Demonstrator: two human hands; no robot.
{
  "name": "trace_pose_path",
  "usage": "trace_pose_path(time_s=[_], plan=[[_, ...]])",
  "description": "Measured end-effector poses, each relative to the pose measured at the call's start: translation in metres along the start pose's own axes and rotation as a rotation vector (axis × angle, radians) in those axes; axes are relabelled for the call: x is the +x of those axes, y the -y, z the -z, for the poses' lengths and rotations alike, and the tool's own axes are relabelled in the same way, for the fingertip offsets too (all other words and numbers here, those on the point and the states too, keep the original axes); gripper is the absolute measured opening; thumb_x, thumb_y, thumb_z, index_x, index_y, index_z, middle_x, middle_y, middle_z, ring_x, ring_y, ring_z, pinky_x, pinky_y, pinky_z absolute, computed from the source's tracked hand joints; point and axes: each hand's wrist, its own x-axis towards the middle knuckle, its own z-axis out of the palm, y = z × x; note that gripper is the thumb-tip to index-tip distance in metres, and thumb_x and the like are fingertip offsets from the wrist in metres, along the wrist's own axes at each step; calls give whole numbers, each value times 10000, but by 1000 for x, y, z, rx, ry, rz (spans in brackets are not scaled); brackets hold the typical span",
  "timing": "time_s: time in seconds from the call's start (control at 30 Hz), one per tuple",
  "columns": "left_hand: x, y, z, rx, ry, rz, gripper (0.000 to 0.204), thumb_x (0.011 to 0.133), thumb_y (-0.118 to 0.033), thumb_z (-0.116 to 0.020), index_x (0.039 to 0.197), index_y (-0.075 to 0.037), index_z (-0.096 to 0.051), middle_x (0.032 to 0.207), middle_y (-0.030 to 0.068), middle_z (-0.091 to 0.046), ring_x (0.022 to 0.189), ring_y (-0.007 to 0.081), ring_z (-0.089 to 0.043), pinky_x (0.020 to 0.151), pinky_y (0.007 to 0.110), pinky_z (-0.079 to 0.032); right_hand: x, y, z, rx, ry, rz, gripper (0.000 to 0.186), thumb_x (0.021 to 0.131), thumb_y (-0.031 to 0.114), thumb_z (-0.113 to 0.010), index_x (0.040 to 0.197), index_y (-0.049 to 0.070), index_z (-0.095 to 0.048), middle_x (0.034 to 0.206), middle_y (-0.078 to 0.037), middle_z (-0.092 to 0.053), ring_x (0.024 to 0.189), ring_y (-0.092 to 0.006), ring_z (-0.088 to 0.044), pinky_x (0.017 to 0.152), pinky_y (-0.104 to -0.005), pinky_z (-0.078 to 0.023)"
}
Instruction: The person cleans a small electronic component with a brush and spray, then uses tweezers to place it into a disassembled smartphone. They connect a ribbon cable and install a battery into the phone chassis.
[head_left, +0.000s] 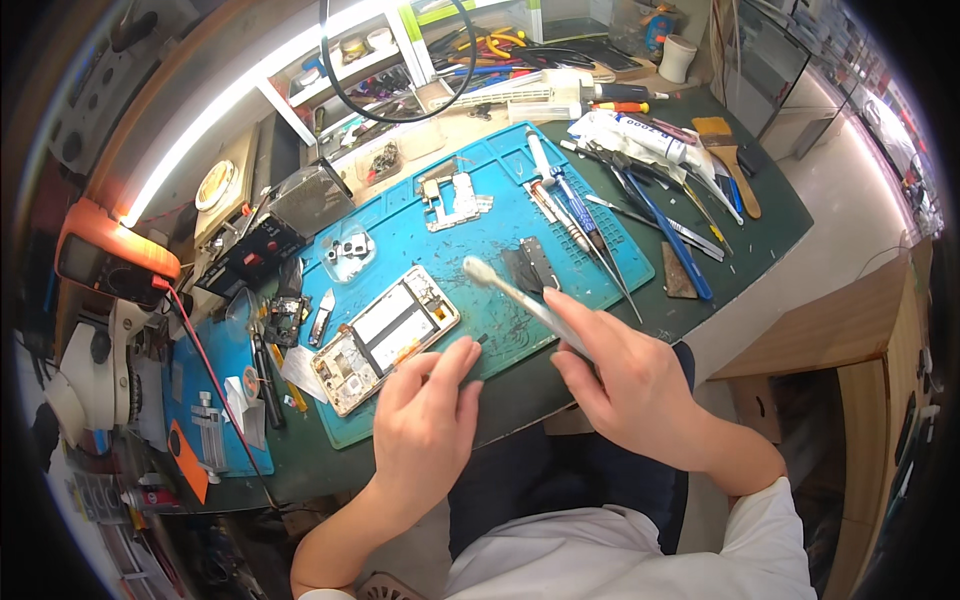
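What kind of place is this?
Most likely a phone repair bench, maybe in a small shop. Signs: an opened phone with its insides exposed, the blue work mat with moulded compartments under it, and an orange multimeter at the left.

I see a bright blue mat [400, 215] on a dark green bench [772, 235], a gold-rimmed phone frame [392, 338] with white and black inside, a whitish brush [530, 306], an orange multimeter [95, 222] at 9 o'clock, a white shirt [600, 555] at 5.
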Motion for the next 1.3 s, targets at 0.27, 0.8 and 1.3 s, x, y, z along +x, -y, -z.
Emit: trace_pose_path(time_s=[0.27,0.8,1.3], plan=[[-20,3,-13,-146,-68,20,655,816,76,-738,1445,-6,-575,1122,148,-677,1027,310,-654,924,428,-518,-30,21,22,-332,131,102,610,804,23,-734,1411,69,-692,832,-28,-555,707,-170,-632,569,-302,-520],[-23,2,-13,-60,-75,8,686,786,101,-720,1438,-1,-530,1179,135,-705,1005,292,-679,854,408,-534,-19,38,17,-492,97,130,578,809,54,-713,1386,86,-722,790,-15,-510,628,-152,-567,490,-299,-440],[-19,4,4,69,207,24,582,892,-147,-783,1425,18,-619,1341,146,-540,1194,340,-536,1064,453,-458,-23,30,5,-320,160,32,569,829,-39,-687,1387,71,-712,812,-34,-586,643,-194,-628,520,-337,-518]])
